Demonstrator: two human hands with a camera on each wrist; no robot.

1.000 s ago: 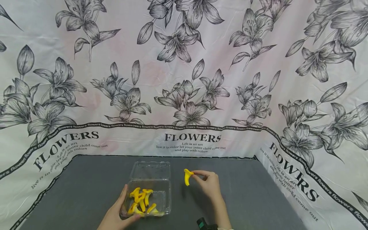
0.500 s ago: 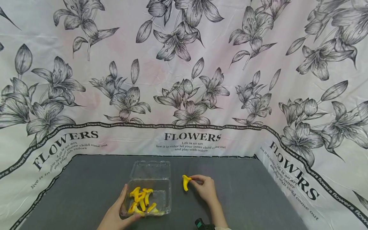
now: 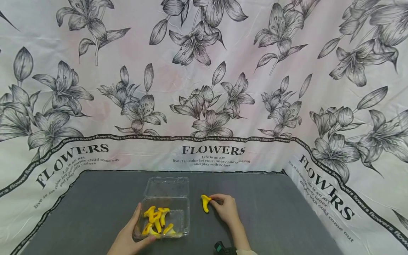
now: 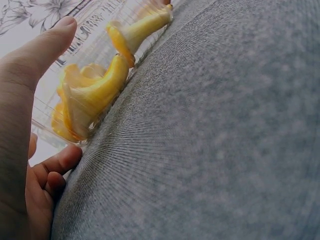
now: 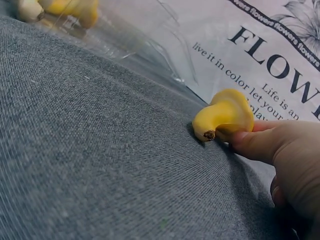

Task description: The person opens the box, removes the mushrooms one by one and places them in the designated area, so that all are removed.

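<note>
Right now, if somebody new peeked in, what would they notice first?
Probably the big black flowers printed on the pale cloth behind the grey table. Next might be the bright yellow mushroom pinched by the right hand, just right of the open clear box. More mushrooms lie inside that box, and the left hand holds its left side.

Curtained-off workspace: floral drape (image 3: pixel 204 81) along 3 sides, gray cloth tabletop (image 3: pixel 271 212).
</note>
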